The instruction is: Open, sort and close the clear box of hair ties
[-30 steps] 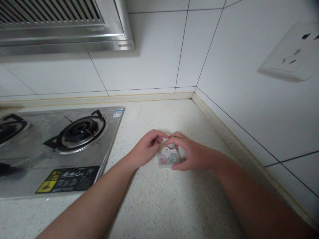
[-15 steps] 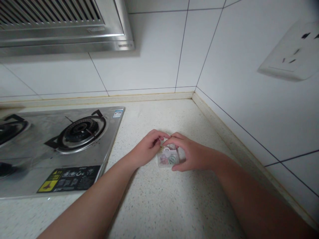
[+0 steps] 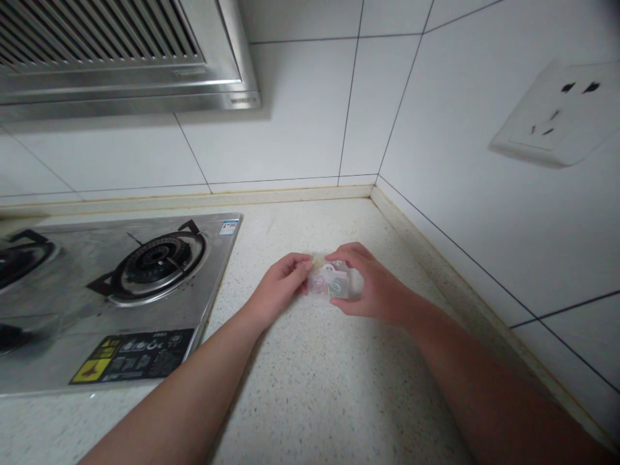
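- A small clear box (image 3: pixel 332 282) sits between the two hands, pinched from either side and lifted a little off the table (image 3: pixel 310 387), or only just resting on it; which one cannot be told.
- The left hand (image 3: pixel 276 292) closes its fingertips on the box's left end, with something small and pale at the top left corner by the thumb.
- The right hand (image 3: pixel 371 284) wraps the box's right end, thumb over the top edge and fingers curled under, so that end is partly hidden.
- The box's long axis runs left to right, roughly level, square to the person's line of sight. Coloured bits, pink and green, show through its wall; what they are is too small to tell.
- Both hands are equally near; neither has to reach.
- The stove (image 3: pixel 116 290) lies well apart to the left, with its burner (image 3: pixel 155 258) beyond the left wrist.
- The tiled wall (image 3: pixel 460 194) and table corner stand near on the right and behind.
- Bare table lies toward the person, below both forearms.
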Demonstrator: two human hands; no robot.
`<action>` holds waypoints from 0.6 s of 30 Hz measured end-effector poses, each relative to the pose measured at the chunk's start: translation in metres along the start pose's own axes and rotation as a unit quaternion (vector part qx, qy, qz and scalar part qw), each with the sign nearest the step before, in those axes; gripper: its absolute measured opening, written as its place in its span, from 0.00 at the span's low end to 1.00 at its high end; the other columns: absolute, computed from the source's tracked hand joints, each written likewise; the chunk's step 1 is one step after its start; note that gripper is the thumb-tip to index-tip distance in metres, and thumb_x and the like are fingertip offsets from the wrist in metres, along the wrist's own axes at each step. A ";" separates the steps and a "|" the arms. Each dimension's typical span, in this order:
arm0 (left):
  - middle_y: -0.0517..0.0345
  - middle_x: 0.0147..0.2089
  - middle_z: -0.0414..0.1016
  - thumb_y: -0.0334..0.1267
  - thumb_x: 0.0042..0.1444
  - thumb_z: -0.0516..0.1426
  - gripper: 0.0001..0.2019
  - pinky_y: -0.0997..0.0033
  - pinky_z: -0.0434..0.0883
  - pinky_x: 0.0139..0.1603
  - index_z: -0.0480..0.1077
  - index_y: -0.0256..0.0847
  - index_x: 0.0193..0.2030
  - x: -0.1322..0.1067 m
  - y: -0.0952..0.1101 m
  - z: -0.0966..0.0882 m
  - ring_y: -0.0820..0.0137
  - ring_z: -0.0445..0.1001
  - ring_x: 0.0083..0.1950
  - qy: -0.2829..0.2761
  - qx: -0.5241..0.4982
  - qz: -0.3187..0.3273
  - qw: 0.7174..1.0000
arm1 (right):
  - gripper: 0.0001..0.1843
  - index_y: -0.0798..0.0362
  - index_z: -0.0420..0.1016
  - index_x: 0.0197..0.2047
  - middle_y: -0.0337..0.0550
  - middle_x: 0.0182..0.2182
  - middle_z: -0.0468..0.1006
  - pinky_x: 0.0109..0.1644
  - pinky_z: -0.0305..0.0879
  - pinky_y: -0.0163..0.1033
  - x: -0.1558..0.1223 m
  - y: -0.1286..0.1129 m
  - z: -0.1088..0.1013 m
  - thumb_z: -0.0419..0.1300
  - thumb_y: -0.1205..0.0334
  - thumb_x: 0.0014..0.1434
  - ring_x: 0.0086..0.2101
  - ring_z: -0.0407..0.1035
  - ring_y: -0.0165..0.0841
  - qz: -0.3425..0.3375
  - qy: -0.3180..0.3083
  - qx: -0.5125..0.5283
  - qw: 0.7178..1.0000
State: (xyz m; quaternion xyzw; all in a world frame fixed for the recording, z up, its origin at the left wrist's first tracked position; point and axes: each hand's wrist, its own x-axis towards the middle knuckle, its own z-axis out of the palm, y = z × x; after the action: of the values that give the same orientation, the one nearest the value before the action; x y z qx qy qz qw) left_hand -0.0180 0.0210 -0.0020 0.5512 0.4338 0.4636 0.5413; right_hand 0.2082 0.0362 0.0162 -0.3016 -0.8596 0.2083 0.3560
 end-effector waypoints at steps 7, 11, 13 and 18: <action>0.55 0.35 0.75 0.50 0.59 0.66 0.23 0.71 0.68 0.37 0.74 0.31 0.51 0.001 -0.003 -0.001 0.73 0.70 0.33 -0.056 -0.049 -0.013 0.997 | 0.39 0.46 0.64 0.64 0.51 0.56 0.65 0.61 0.67 0.56 -0.002 0.006 0.004 0.72 0.67 0.51 0.56 0.64 0.46 -0.004 -0.006 -0.006 1.000; 0.52 0.37 0.77 0.50 0.58 0.67 0.23 0.72 0.72 0.36 0.75 0.31 0.51 -0.001 0.003 0.000 0.71 0.74 0.34 -0.065 -0.071 -0.023 0.995 | 0.40 0.45 0.63 0.65 0.53 0.57 0.65 0.58 0.70 0.56 -0.002 0.005 0.003 0.73 0.64 0.52 0.57 0.64 0.48 0.006 -0.010 -0.006 1.000; 0.48 0.41 0.79 0.52 0.60 0.65 0.24 0.70 0.74 0.36 0.76 0.32 0.53 -0.002 0.004 0.000 0.70 0.76 0.36 -0.081 -0.081 -0.026 0.993 | 0.39 0.46 0.63 0.65 0.53 0.56 0.67 0.55 0.71 0.54 -0.002 0.005 0.003 0.73 0.61 0.53 0.55 0.66 0.47 0.017 0.002 0.014 1.000; 0.49 0.40 0.79 0.51 0.55 0.69 0.37 0.67 0.76 0.38 0.67 0.34 0.67 -0.004 0.000 -0.003 0.67 0.79 0.35 -0.113 -0.107 -0.015 0.988 | 0.31 0.49 0.66 0.62 0.51 0.53 0.72 0.53 0.71 0.53 -0.003 0.010 0.005 0.69 0.51 0.59 0.49 0.72 0.42 0.112 0.016 0.143 0.983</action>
State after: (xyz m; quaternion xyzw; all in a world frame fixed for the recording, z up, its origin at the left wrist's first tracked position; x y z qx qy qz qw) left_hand -0.0215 0.0180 -0.0020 0.5322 0.3262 0.4337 0.6498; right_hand 0.2096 0.0407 0.0054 -0.3450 -0.7758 0.3628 0.3842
